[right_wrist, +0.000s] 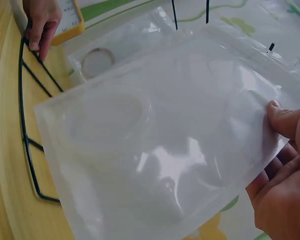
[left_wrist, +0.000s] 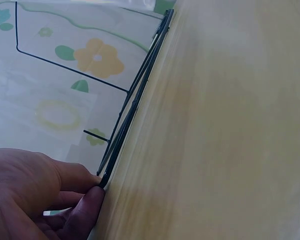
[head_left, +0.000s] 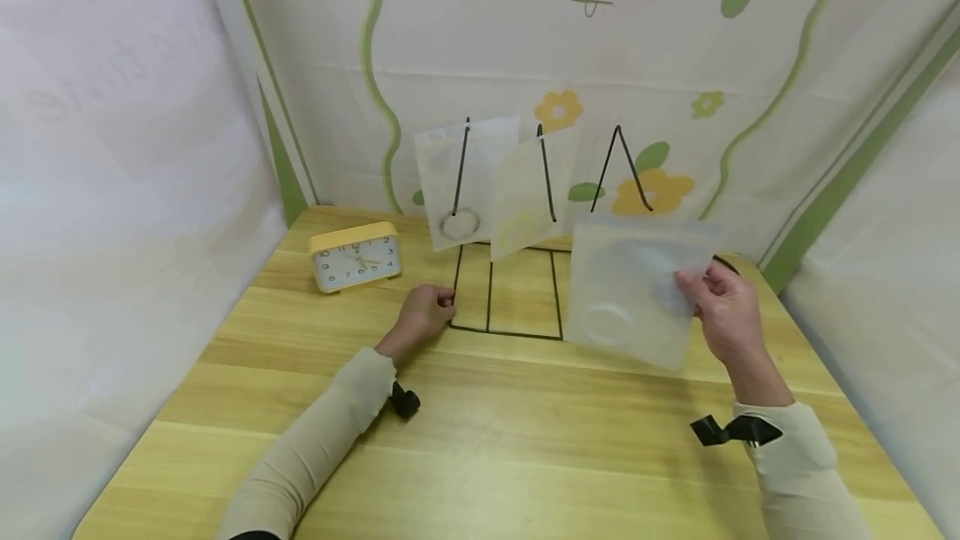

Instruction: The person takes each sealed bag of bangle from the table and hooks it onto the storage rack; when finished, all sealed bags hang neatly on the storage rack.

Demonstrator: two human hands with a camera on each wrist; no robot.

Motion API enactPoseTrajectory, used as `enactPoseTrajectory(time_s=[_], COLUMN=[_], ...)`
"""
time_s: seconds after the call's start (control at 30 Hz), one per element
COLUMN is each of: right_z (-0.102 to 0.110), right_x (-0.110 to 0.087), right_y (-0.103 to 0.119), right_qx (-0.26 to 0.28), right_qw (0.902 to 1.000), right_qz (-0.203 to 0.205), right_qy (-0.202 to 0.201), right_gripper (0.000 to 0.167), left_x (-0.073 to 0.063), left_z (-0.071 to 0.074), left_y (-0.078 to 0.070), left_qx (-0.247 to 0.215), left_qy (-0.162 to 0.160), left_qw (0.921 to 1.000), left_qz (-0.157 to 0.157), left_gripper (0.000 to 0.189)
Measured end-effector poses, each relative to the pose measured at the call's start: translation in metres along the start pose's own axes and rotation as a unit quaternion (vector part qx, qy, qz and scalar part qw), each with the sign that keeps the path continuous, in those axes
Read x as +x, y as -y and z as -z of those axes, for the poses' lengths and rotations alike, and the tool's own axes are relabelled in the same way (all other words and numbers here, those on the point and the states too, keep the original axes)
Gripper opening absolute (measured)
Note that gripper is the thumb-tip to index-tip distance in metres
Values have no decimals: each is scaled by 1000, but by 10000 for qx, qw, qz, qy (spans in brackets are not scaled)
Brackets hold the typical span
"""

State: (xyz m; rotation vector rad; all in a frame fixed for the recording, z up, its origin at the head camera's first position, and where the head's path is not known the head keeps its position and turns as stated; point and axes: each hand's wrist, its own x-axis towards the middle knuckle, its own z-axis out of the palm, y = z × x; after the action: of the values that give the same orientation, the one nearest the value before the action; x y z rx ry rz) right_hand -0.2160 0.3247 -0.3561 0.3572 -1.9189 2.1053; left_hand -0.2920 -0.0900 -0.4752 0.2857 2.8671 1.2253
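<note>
My right hand (head_left: 731, 315) pinches the right edge of a translucent plastic bag (head_left: 637, 273) between thumb and fingers. A pale ring-shaped thing shows faintly through the bag's lower left part. Its upper edge is close to the right-hand hook (head_left: 635, 169) of a black wire rack (head_left: 525, 335); whether the two touch, I cannot tell. My left hand (head_left: 420, 317) pinches the front left corner of the rack's base, as the left wrist view also shows. Two similar bags hang from the other hooks: a left one (head_left: 487, 165) with a brownish ring, a middle one (head_left: 528, 190) with a yellowish ring.
A yellow-framed clock (head_left: 356, 261) stands on the wooden table (head_left: 465, 440), left of the rack. Behind the rack hangs a white cloth (head_left: 480, 40) printed with flowers and leaves. White cloth also borders the table on both sides.
</note>
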Motion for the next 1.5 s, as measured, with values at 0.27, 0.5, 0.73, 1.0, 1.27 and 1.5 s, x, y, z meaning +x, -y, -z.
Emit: enactPoseTrajectory(time_s=[0.27, 0.5, 0.73, 1.0, 1.27, 1.5], right_z=[-10, -12, -14, -11, -9, -7], right_x=[6, 2, 5, 8, 12, 20], right_y=[6, 6, 11, 7, 4, 0], right_qx=[636, 612, 791, 1003, 1048, 1415], right_qw=[9978, 9979, 9962, 9944, 9940, 9887], right_qz=[87, 179, 291, 152, 50, -54], right_qy=[143, 137, 210, 285, 321, 482], right_gripper=[18, 20, 21, 25, 24, 25], left_x=[1, 0, 1, 1, 1, 2], left_z=[1, 0, 2, 0, -1, -1], left_y=[1, 1, -1, -1, -3, -3], left_qx=[35, 4, -8, 44, 54, 20], left_qy=[-66, -44, -38, -86, -58, -52], left_qw=[9999, 10000, 10000, 9999, 10000, 10000], left_qz=[-85, -71, 1, -93, -30, -51], left_gripper=[32, 32, 33, 31, 33, 33])
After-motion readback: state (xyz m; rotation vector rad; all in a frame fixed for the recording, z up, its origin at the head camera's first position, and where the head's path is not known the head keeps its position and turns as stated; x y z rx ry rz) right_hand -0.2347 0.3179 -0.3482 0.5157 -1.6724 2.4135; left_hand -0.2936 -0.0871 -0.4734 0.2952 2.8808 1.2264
